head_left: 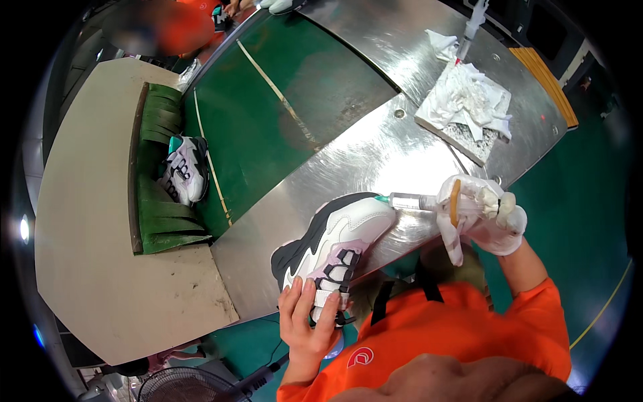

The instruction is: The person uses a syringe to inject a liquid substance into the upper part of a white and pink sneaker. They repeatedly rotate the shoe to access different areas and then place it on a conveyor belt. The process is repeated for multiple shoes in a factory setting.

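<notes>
The left hand (305, 321), bare, is closed around the heel end of a white sneaker (338, 244) with pale pink panels and a black sole, pinning it on its side at the near edge of the steel tabletop (375, 161). That grip appears meant to steady the shoe and turn its toe toward the other hand. The right hand (479, 214), in a white glove, is clamped on a clear syringe (408, 199) with a green tip, and that tip meets the toe of the sneaker just to the left of the glove. The 2 hands are well apart, 1 at each end of the shoe, which lies between them.

Beyond the right hand, farther up the tabletop, a pale slab (462, 127) carries crumpled white cloths (469, 97), and a second syringe-like applicator (472, 27) stands upright just past it, likely kept within reach for wiping and refilling. To the left of both hands runs a green conveyor belt (268, 114) with thin pale lines along it. Farther left still, a second sneaker (186, 167), white with black and teal, sits at a curtain of green strips (157, 120) in the mouth of a beige housing (87, 234).

No packages or signs show. The only label-like mark is a small red and white round emblem (360, 356) on the orange shirt, below the left hand. At the far end of the belt, another person's gloved hand (278, 5) is partly visible.
</notes>
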